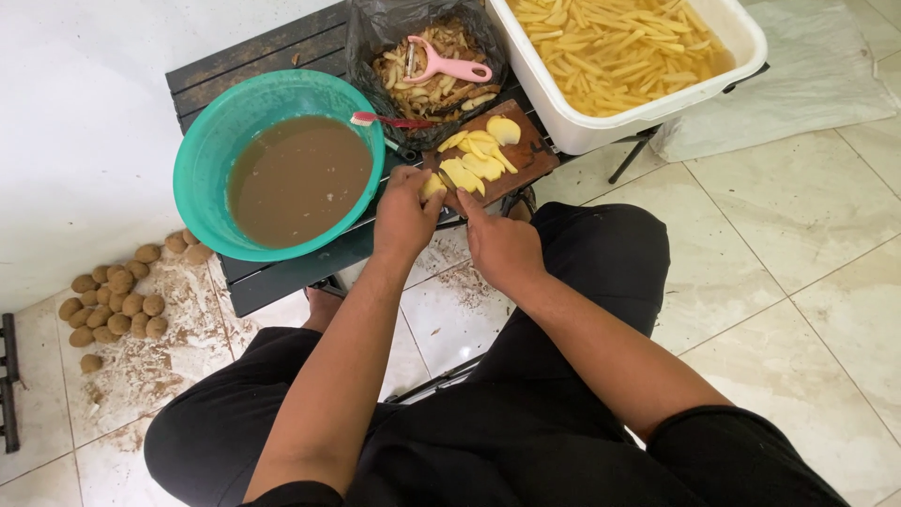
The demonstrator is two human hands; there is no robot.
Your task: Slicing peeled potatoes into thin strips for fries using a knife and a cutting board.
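A small wooden cutting board lies on a dark slatted table and carries several yellow potato slices. My left hand pinches a peeled potato piece at the board's near left corner. Right beside it, my right hand is closed, its index finger stretched toward that piece. It grips a knife, of which only a thin sliver shows between the two hands.
A teal basin of brown water stands left of the board, a red-handled tool on its rim. Behind are a black bag of peels with a pink peeler and a white tub of potato sticks. Unpeeled potatoes lie on the floor.
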